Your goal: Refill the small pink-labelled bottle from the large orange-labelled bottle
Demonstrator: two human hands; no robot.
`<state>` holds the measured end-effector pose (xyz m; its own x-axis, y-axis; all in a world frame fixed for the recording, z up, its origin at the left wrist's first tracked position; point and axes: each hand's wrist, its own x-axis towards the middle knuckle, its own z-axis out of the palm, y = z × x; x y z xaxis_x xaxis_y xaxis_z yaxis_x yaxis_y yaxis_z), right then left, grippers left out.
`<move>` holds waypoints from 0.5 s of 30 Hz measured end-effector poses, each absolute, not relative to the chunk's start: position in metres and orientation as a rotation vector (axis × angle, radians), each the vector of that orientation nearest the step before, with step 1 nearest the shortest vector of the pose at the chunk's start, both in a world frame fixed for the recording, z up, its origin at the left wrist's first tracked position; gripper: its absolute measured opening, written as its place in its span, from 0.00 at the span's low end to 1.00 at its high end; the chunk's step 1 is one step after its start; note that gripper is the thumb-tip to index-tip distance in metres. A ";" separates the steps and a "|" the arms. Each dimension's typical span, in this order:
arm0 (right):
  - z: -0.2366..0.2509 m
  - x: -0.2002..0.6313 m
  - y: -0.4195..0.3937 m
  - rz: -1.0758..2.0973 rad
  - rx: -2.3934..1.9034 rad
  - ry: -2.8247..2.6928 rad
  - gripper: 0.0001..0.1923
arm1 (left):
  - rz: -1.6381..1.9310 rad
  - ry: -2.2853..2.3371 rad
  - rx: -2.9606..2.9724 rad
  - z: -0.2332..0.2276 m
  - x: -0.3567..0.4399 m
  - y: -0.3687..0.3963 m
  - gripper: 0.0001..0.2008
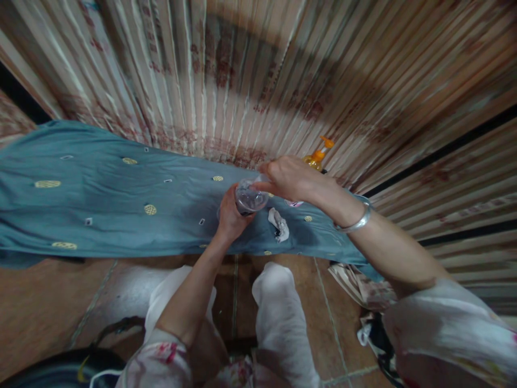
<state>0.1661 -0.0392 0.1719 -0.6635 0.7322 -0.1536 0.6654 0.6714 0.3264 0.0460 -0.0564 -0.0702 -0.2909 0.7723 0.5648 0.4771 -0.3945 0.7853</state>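
My left hand (233,215) is wrapped round a clear plastic cup (251,200), which is tilted so that its open mouth shows. Over the cup's rim is my right hand (285,175), its fingers bent and one of them reaching to the mouth. A pale, see-through bit shows by these fingertips; I cannot make out what it is. Below the right hand, a crumpled white and dark-stained tissue or cloth (278,224) lies on the teal cover (109,199). An amber pump bottle (315,159) with an orange top stands behind my right wrist, partly hidden.
A pleated, flower-patterned curtain (226,81) hangs along the far edge of the covered surface. Dark bars cross it at the right. A small pinkish round thing (294,203) lies under my right forearm. Dark and striped items (375,334) lie on the tiled floor (323,323).
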 end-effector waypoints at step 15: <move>0.167 0.168 -0.037 0.310 1.102 2.697 0.21 | 1.704 1.570 1.624 -0.067 0.044 -0.059 0.47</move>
